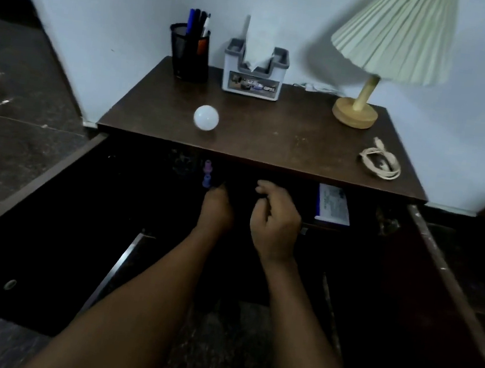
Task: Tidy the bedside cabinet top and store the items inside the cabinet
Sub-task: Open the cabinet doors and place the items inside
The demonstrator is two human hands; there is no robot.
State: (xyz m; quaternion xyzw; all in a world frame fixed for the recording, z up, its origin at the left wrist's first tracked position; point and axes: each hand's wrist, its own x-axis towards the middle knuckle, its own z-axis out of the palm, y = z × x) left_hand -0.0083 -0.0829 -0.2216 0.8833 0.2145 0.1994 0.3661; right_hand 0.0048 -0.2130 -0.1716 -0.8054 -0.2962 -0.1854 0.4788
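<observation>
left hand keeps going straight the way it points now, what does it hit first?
Probably the small purple and blue item inside the open cabinet: the left hand points up and into the dark interior, with that item just beyond its fingertips, slightly left. Depth is unclear in the shadow, so it may pass beside it.

Two bare forearms reach forward side by side below the front edge of the cabinet top [272,132]. The left hand [215,208] is curled, knuckles up, fingers tucked into shadow and unreadable. The right hand [275,218], just beside it, is half-closed, its fingers [265,186] bent and pinched toward the thumb.
</observation>
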